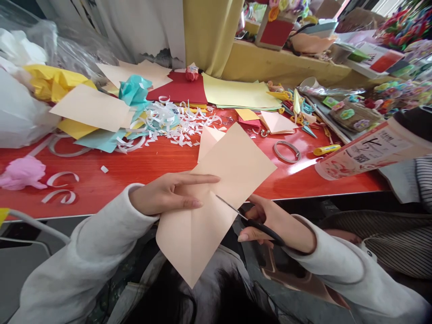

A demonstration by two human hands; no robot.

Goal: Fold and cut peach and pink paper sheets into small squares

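A creased sheet of peach paper (202, 229) hangs over the table's front edge, pinched by my left hand (168, 193), whose thumb and forefinger lie along its upper face. My right hand (266, 220) grips black-handled scissors (263, 229) by their loops. The scissors' blade points up and left over the paper, its tip near the middle crease close to my left fingertips. Part of the blades is hidden, so whether they are spread I cannot tell. Another folded piece of peach paper (206, 141) rests on the table just behind the sheet.
On the red table (135, 168) are curled white paper strips (175, 121), pink crumpled paper (23, 173) and stacked yellow sheets (236, 90). A grey ring (286, 151), a yellow cutter (326, 150) and a tilted, labelled cup (367, 146) lie at right. Someone in striped clothing (394, 238) sits alongside.
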